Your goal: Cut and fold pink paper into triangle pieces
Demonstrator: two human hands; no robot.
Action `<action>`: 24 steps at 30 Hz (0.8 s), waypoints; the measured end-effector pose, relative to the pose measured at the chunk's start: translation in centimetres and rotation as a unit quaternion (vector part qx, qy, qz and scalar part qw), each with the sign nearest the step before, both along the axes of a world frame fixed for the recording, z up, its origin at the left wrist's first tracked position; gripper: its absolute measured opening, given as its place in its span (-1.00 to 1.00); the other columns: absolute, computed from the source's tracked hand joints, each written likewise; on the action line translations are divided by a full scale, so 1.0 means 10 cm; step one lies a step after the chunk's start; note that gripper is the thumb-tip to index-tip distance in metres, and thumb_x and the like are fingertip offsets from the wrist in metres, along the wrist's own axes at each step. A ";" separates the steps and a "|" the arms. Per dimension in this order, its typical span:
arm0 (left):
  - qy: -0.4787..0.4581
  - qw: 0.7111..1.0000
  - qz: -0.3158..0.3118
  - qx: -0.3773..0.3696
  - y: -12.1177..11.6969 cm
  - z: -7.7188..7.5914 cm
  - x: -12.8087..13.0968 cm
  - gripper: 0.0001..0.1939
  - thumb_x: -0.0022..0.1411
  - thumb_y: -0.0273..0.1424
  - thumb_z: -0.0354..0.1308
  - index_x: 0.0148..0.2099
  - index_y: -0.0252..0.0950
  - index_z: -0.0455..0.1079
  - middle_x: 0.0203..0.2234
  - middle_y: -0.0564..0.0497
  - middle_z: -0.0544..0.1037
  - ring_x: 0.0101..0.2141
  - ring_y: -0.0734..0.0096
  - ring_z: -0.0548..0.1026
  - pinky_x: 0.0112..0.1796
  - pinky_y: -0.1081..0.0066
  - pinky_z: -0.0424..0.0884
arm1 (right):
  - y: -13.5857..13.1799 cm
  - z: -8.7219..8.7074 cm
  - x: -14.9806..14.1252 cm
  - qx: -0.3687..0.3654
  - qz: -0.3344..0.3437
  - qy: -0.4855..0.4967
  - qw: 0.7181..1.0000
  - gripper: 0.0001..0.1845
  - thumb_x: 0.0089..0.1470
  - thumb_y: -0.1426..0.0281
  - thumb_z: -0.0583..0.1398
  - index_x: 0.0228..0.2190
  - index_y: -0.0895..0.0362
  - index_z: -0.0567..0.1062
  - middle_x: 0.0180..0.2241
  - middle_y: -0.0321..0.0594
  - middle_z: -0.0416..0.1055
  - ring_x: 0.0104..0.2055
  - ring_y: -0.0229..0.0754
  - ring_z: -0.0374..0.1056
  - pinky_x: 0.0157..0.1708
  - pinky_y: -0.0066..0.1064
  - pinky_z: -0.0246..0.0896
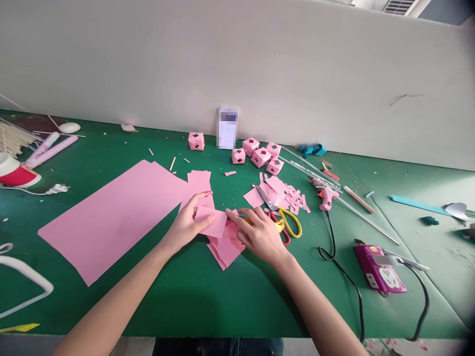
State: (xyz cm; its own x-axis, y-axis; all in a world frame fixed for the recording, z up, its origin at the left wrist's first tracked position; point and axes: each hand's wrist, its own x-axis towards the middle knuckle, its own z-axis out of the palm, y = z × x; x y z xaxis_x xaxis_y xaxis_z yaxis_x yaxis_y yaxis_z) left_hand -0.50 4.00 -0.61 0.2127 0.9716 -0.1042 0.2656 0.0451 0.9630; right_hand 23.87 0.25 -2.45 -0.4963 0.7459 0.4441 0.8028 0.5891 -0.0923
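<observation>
My left hand (187, 222) grips a small pink paper square (211, 222), thumb on top. My right hand (260, 232) has its fingers curled at the right edge of that square, with the fingertips at its corner. Something yellow shows between the right fingers; whether it is held cannot be made out. Beneath both hands lies a stack of pink paper squares (224, 252). Scissors (289, 220) with yellow handles rest just right of my right hand, and red handle parts show beside them. Pink paper strips (200, 184) lie behind my left hand.
A large pink sheet (115, 217) spreads to the left. Folded pink paper balls (261, 157) and a phone (227, 129) stand at the wall. Paper scraps (284, 192), a glue gun (327, 197) and a purple power strip (378, 269) with black cords sit right.
</observation>
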 end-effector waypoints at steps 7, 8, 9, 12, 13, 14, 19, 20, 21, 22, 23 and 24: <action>-0.147 0.983 0.070 -0.081 -0.09 -0.02 0.20 -0.34 0.17 -0.12 0.43 0.23 -0.24 0.38 0.16 -0.19 0.54 0.18 -0.02 0.50 0.07 0.17 0.50 | 0.00 -0.04 -0.06 0.035 -0.040 0.017 0.998 -0.49 0.36 0.45 0.14 0.29 0.10 0.43 -0.10 -0.09 0.59 -0.15 -0.04 0.35 -0.12 -0.22 0.45; -0.179 0.976 0.069 -0.101 -0.10 -0.01 0.23 -0.34 0.14 -0.12 0.45 0.20 -0.27 0.41 0.05 -0.18 0.60 0.07 0.00 0.57 -0.02 0.20 0.54 | -0.01 -0.05 -0.06 0.039 -0.046 0.020 0.998 -0.49 0.37 0.45 0.13 0.29 0.10 0.43 -0.11 -0.09 0.59 -0.16 -0.04 0.35 -0.12 -0.22 0.44; -0.205 0.968 0.078 -0.120 -0.12 0.00 0.26 -0.36 0.10 -0.13 0.48 0.14 -0.30 0.45 -0.05 -0.16 0.63 -0.03 0.04 0.61 -0.10 0.24 0.56 | -0.01 -0.05 -0.07 0.041 -0.051 0.022 0.998 -0.49 0.37 0.45 0.13 0.30 0.10 0.43 -0.11 -0.09 0.59 -0.16 -0.04 0.35 -0.12 -0.22 0.44; -0.254 0.949 0.104 -0.155 -0.14 0.02 0.30 -0.44 0.00 -0.15 0.54 -0.03 -0.35 0.53 -0.22 -0.10 0.66 -0.23 0.21 0.61 -0.29 0.36 0.54 | -0.01 -0.05 -0.08 0.045 -0.066 0.029 0.996 -0.47 0.37 0.45 0.14 0.32 0.10 0.40 -0.12 -0.09 0.59 -0.16 -0.03 0.35 -0.11 -0.21 0.43; -0.260 0.946 0.107 -0.161 -0.14 0.03 0.30 -0.47 0.00 -0.16 0.55 -0.07 -0.36 0.55 -0.24 -0.10 0.66 -0.26 0.25 0.60 -0.33 0.39 0.52 | -0.01 -0.06 -0.09 0.047 -0.070 0.032 0.996 -0.46 0.37 0.45 0.15 0.33 0.10 0.39 -0.12 -0.09 0.59 -0.16 -0.03 0.35 -0.11 -0.21 0.43; -0.261 0.945 0.107 -0.165 -0.14 0.02 0.31 -0.49 0.00 -0.16 0.55 -0.09 -0.36 0.57 -0.26 -0.09 0.66 -0.29 0.27 0.59 -0.35 0.40 0.51 | -0.01 -0.06 -0.10 0.049 -0.074 0.036 0.995 -0.45 0.37 0.45 0.15 0.33 0.09 0.37 -0.12 -0.09 0.59 -0.16 -0.02 0.35 -0.11 -0.21 0.43; -0.222 0.960 0.071 -0.152 -0.14 -0.05 0.30 -0.53 0.08 -0.12 0.50 -0.10 -0.38 0.62 -0.27 -0.16 0.70 -0.27 0.16 0.63 -0.26 0.30 0.55 | -0.01 -0.07 -0.12 0.060 -0.083 0.044 0.994 -0.44 0.35 0.43 0.17 0.33 0.05 0.37 -0.12 -0.08 0.58 -0.18 -0.02 0.36 -0.14 -0.22 0.45; -0.215 0.963 0.064 -0.146 -0.14 -0.06 0.29 -0.53 0.10 -0.11 0.49 -0.09 -0.38 0.63 -0.27 -0.17 0.71 -0.25 0.14 0.64 -0.23 0.28 0.56 | -0.01 -0.07 -0.12 0.061 -0.080 0.044 0.994 -0.45 0.35 0.44 0.16 0.33 0.06 0.37 -0.12 -0.08 0.58 -0.18 -0.02 0.37 -0.14 -0.21 0.45; -0.209 0.966 0.059 -0.141 -0.14 -0.07 0.28 -0.53 0.12 -0.11 0.48 -0.09 -0.38 0.63 -0.27 -0.17 0.71 -0.25 0.13 0.65 -0.21 0.27 0.56 | 0.00 -0.07 -0.12 0.064 -0.075 0.047 0.994 -0.45 0.35 0.44 0.16 0.33 0.08 0.37 -0.13 -0.08 0.58 -0.18 -0.02 0.38 -0.14 -0.21 0.46; -0.204 0.968 0.057 -0.136 -0.13 -0.08 0.27 -0.54 0.12 -0.10 0.48 -0.09 -0.37 0.63 -0.27 -0.16 0.71 -0.25 0.13 0.65 -0.20 0.27 0.56 | 0.01 -0.07 -0.12 0.067 -0.070 0.051 0.994 -0.45 0.35 0.45 0.16 0.33 0.11 0.36 -0.14 -0.07 0.59 -0.17 -0.01 0.40 -0.13 -0.20 0.47; -0.199 0.969 0.057 -0.132 -0.12 -0.08 0.26 -0.54 0.11 -0.11 0.48 -0.10 -0.36 0.63 -0.29 -0.15 0.71 -0.28 0.15 0.64 -0.22 0.28 0.56 | 0.02 -0.07 -0.11 0.073 -0.065 0.058 0.994 -0.45 0.35 0.46 0.16 0.32 0.14 0.36 -0.15 -0.07 0.59 -0.17 0.00 0.41 -0.13 -0.19 0.47; -0.196 0.971 0.056 -0.127 -0.11 -0.08 0.25 -0.56 0.11 -0.11 0.49 -0.12 -0.36 0.64 -0.31 -0.13 0.71 -0.30 0.18 0.63 -0.24 0.30 0.55 | 0.03 -0.07 -0.10 0.080 -0.062 0.067 0.993 -0.47 0.34 0.46 0.17 0.30 0.18 0.37 -0.17 -0.06 0.60 -0.17 0.01 0.42 -0.13 -0.19 0.48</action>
